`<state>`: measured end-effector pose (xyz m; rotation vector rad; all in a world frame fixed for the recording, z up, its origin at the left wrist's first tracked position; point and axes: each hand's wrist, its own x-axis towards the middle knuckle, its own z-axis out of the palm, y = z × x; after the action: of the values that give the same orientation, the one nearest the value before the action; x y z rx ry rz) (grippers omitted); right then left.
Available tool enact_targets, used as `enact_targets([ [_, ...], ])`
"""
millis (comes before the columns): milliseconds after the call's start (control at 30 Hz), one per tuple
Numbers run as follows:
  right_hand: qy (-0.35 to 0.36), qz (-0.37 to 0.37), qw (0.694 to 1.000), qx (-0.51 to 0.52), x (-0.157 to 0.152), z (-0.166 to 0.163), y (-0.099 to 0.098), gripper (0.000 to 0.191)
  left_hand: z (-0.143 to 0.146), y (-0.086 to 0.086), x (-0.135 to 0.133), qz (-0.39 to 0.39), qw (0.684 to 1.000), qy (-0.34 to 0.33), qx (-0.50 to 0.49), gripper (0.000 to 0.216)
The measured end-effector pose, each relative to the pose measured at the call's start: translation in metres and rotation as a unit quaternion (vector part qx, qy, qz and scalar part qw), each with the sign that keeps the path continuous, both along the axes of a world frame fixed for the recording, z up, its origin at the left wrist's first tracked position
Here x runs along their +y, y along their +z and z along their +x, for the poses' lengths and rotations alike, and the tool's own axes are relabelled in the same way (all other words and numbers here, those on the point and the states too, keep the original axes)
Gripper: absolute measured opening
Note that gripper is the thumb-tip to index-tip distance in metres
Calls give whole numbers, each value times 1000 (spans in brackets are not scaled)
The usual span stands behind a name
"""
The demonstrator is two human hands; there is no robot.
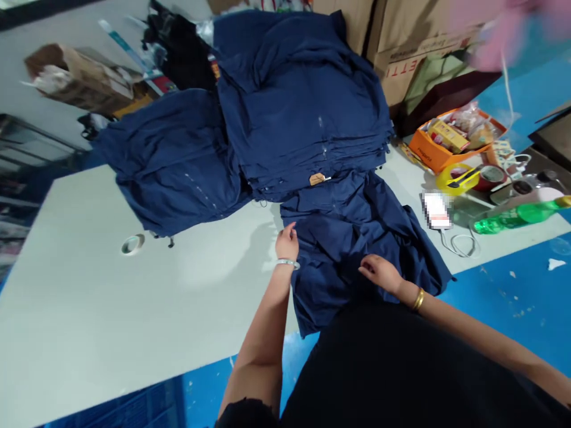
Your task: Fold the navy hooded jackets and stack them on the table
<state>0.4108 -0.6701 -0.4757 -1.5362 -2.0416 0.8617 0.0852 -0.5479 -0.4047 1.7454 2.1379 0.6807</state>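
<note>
Blue-painted floor (504, 309) flecked with white scraps at lower right; long pale table top (111, 333) across the left and centre; stacked cardboard cartons (414, 35) along the top right; grey wall (89, 30) at upper left; dark metal shelving (35, 142) at far left.

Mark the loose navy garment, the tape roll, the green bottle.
Navy garment (357, 249), head view, on its crumpled middle.
Tape roll (126, 246), head view, on its rim.
Green bottle (517, 214), head view, on its body.

The right hand (379, 273) rests on a rumpled navy garment (352, 249) (the left hand (286, 242) hovers just beside its edge).
</note>
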Motion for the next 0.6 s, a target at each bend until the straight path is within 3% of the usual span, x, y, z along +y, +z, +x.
enact_targets([
  [67, 75, -7, 994, -79, -2, -19, 4, 42, -6, 1, 27, -20, 997, -38, 69, 48],
  [100, 86, -10, 989, -119, -2, -26, 3, 53, -7, 0, 41, -38, 993, -52, 94, 50],
  [200, 71, -13, 978, -197, 0, -35, -4, 83, -11, -6, 77, -126, 982, -55, 127, 53],
  [267, 63, -11, 979, -192, 3, -31, -10, 78, -14, -11, 95, -164, 977, -45, 127, 51],
  [367, 22, -38, 996, -75, 9, -13, -14, 64, -24, -18, 113, -169, 977, -36, 127, 44],
  [433, -64, -79, 992, 69, 13, 4, -14, 55, -33, -18, 121, -167, 977, -25, 127, 40],
  [467, -125, -99, 976, 149, 14, 14, -13, 52, -39, -17, 124, -166, 978, -18, 127, 38],
  [533, -249, -124, 914, 295, 18, 37, -13, 50, -48, -12, 129, -159, 979, -2, 124, 36],
  [600, -332, -121, 859, 371, 20, 59, -15, 54, -54, -7, 129, -148, 981, 13, 121, 39],
])
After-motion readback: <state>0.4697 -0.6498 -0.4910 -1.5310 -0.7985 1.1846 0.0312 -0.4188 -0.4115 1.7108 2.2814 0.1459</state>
